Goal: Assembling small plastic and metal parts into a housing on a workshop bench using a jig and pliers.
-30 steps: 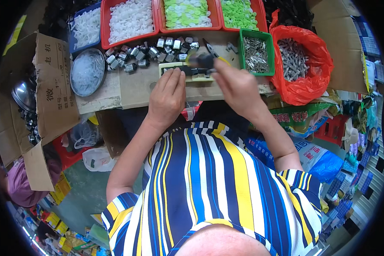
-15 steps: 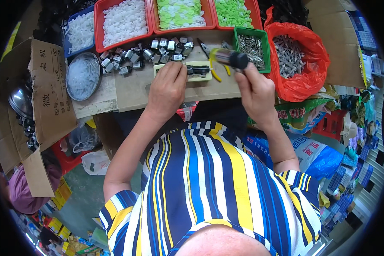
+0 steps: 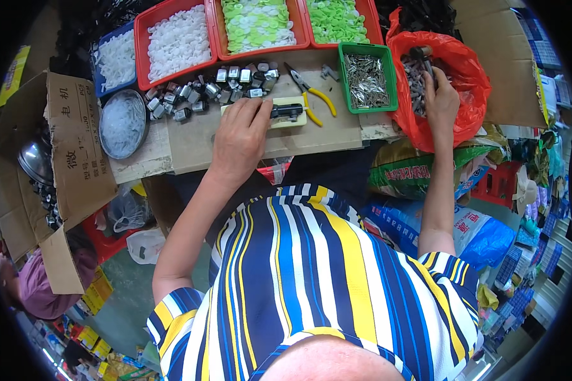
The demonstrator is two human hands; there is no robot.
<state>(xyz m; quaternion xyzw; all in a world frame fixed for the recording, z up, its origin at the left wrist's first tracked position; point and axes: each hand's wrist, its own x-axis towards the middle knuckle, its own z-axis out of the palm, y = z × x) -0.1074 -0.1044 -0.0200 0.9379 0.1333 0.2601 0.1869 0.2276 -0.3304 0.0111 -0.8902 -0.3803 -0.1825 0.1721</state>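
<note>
Pale yellow block (image 3: 292,113) with a small dark part (image 3: 286,112) sitting on it lies on the cardboard-covered bench (image 3: 197,136), right in front of me. My left hand (image 3: 240,136) rests flat over the block's left end, fingers loosely spread and pressing it down rather than gripping anything. My right hand (image 3: 440,95) is well apart from it, reaching into the red plastic bag (image 3: 470,89) of dark metal pieces; its fingers are curled down among them, but I cannot tell whether they have closed on one.

Half a second ago my right hand was up at the block, holding a dark piece just above its right end; it has since swung out to the bag, and the left hand has stayed where it was.

Just beside the block, to its right, lie yellow-handled pliers (image 3: 314,95), touching neither hand. Behind the block is a heap of small silver metal parts (image 3: 216,89). Beyond the pliers stands a green tray (image 3: 367,79) of thin grey metal pieces, between the block and the bag. Along the far edge stand red trays: one of white bits (image 3: 175,41) and two of light green bits (image 3: 257,24). A round metal dish (image 3: 124,124) of clear bits sits at the bench's left end, next to an open cardboard box (image 3: 63,159).
</note>
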